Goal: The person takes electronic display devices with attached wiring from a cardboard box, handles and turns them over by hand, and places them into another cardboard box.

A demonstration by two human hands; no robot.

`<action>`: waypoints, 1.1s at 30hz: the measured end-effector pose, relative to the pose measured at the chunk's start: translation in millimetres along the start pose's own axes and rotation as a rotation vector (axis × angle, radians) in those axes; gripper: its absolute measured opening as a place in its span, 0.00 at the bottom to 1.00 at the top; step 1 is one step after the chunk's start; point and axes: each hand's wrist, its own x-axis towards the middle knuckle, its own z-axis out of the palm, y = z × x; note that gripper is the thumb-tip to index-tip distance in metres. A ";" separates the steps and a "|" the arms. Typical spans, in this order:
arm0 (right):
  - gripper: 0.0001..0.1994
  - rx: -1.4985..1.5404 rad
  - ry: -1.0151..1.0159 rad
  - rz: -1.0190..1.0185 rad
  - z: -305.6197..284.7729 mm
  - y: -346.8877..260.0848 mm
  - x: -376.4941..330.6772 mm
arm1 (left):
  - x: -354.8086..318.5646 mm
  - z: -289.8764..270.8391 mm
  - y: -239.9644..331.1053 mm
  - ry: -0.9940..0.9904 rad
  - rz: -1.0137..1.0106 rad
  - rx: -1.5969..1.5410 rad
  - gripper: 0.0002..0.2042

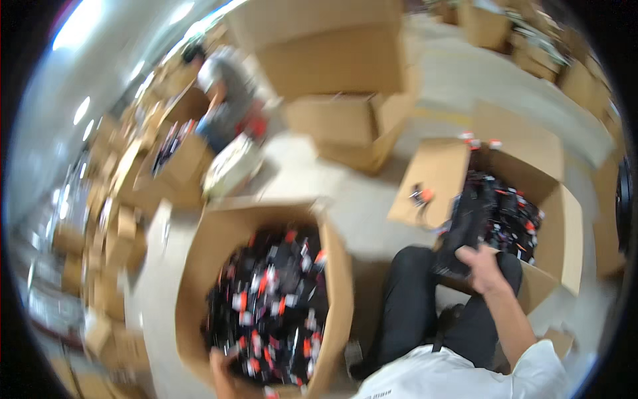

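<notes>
On the left stands a deep open carton [339,279] full of dark packaged goods [276,309] with red and white tags. My left hand [222,364] is at its near side, by the goods; motion blurs its fingers. To the right, a second open carton [548,246] holds similar dark goods [512,223] with orange and white tags. Its left side is covered by a long flat black piece [465,229]. My right hand [480,266] rests at the near end of that piece, fingers apart. Blur hides what the black piece is.
A tall open carton [325,60] stands ahead. Beyond a pale sack [232,166] at the left, a person [226,93] bends near another filled carton [173,159]. Stacked cartons [109,253] line the far left; more cartons [488,26] stand at the back right. A small dark-and-orange item [422,195] lies on a carton flap.
</notes>
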 end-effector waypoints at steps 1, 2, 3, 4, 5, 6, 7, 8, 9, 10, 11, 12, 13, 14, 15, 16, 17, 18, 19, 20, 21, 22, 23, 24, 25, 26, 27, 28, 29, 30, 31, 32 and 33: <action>0.19 -0.059 -0.135 0.009 14.3 5.9 3.9 | 21.6 7.8 42.3 -0.009 0.066 0.027 0.26; 0.19 -0.103 -0.227 0.028 7.3 19.3 10.4 | 61.7 21.4 99.5 -0.049 0.150 0.017 0.26; 0.18 -0.108 -0.280 0.079 8.8 17.6 6.0 | 90.8 35.5 152.9 -0.093 0.221 0.013 0.26; 0.17 -0.029 -0.317 0.034 4.5 25.6 4.8 | 111.3 49.3 204.1 -0.137 0.286 0.013 0.26; 0.17 -0.028 -0.326 0.020 2.8 24.7 3.5 | 119.3 56.3 247.3 -0.159 0.335 0.017 0.26; 0.17 -0.032 -0.342 0.017 1.3 24.3 -0.2 | 119.7 61.9 281.6 -0.179 0.371 0.017 0.26; 0.17 0.010 -0.312 -0.020 -1.7 20.0 -5.2 | 118.0 70.3 312.0 -0.198 0.401 0.008 0.26; 0.17 -0.092 -0.280 -0.078 -5.7 14.7 -10.2 | 113.6 80.2 336.8 -0.211 0.424 -0.007 0.26; 0.17 -0.203 -0.244 -0.126 -12.0 10.3 -14.8 | 108.0 93.9 356.0 -0.226 0.438 -0.029 0.26; 0.17 -0.178 -0.221 -0.145 -18.4 7.1 -17.2 | 100.9 108.4 372.4 -0.243 0.448 -0.053 0.26; 0.18 -0.184 -0.231 -0.135 -25.0 2.4 -19.7 | 90.1 123.4 386.2 -0.257 0.457 -0.083 0.26; 0.18 -0.191 -0.246 -0.122 -30.1 -0.1 -19.7 | 82.3 136.6 396.9 -0.268 0.461 -0.113 0.26; 0.18 -0.173 -0.230 -0.138 -36.9 -4.4 -18.5 | 73.7 150.5 406.8 -0.282 0.464 -0.144 0.25; 0.20 -0.161 -0.242 -0.140 -43.1 -9.1 -18.4 | 65.7 162.8 414.0 -0.298 0.462 -0.177 0.25; 0.21 -0.149 -0.252 -0.141 -48.9 -11.8 -19.3 | 57.0 175.6 421.1 -0.315 0.460 -0.210 0.25; 0.21 -0.135 -0.232 -0.155 -51.9 -11.1 -17.8 | 47.6 188.8 428.3 -0.335 0.458 -0.242 0.25; 0.24 -0.102 -0.253 -0.230 -52.2 -11.9 -14.2 | 35.8 203.2 435.3 -0.356 0.457 -0.278 0.25; 0.27 -0.073 -0.272 -0.305 -51.2 -16.8 -12.4 | 27.8 219.9 443.4 -0.380 0.453 -0.316 0.25; 0.28 -0.080 -0.209 -0.357 -43.1 -28.8 -19.4 | 18.8 236.6 451.6 -0.406 0.450 -0.352 0.25; 0.27 -0.037 -0.266 -0.416 -41.5 -24.4 -9.0 | 8.7 253.0 461.2 -0.433 0.452 -0.384 0.25; 0.26 -0.028 -0.256 -0.453 -34.5 -36.6 -11.6 | 1.1 266.9 470.2 -0.456 0.448 -0.416 0.25; 0.26 -0.086 -0.209 -0.540 -26.1 -49.8 -19.4 | -7.2 280.3 478.5 -0.479 0.444 -0.446 0.25; 0.26 -0.296 -0.212 -0.532 -20.0 -80.0 -36.0 | -17.2 290.3 483.9 -0.492 0.434 -0.484 0.25; 0.26 -0.503 -0.126 -0.634 -15.2 -87.8 -42.4 | -26.4 302.0 491.6 -0.524 0.424 -0.512 0.25; 0.26 -0.679 -0.076 -0.808 -12.3 -88.9 -43.4 | -35.7 312.7 497.7 -0.556 0.411 -0.539 0.25; 0.25 -0.859 -0.026 -0.976 -9.3 -85.5 -42.3 | -43.5 321.6 503.4 -0.584 0.398 -0.567 0.25; 0.23 -0.992 0.017 -1.151 -5.5 -79.1 -41.7 | -51.0 329.5 507.6 -0.610 0.381 -0.597 0.25; 0.22 -1.131 0.064 -1.321 -5.7 -74.6 -40.2 | -57.2 342.0 514.9 -0.639 0.361 -0.627 0.25; 0.20 -1.116 0.028 -1.426 -9.1 -71.3 -42.5 | -63.2 353.3 521.0 -0.667 0.337 -0.659 0.25; 0.18 -1.206 0.062 -1.515 -13.0 -62.2 -45.0 | -69.9 363.1 521.2 -0.680 0.307 -0.708 0.25; 0.17 -1.196 0.053 -1.500 -20.1 -61.3 -49.9 | -76.4 371.7 520.2 -0.689 0.272 -0.758 0.25; 0.17 -1.180 0.037 -1.479 -29.7 -58.6 -55.6 | -84.7 381.0 516.8 -0.692 0.229 -0.807 0.25; 0.17 -1.181 0.020 -1.470 -40.9 -54.4 -55.2 | -93.1 389.0 512.6 -0.689 0.184 -0.857 0.25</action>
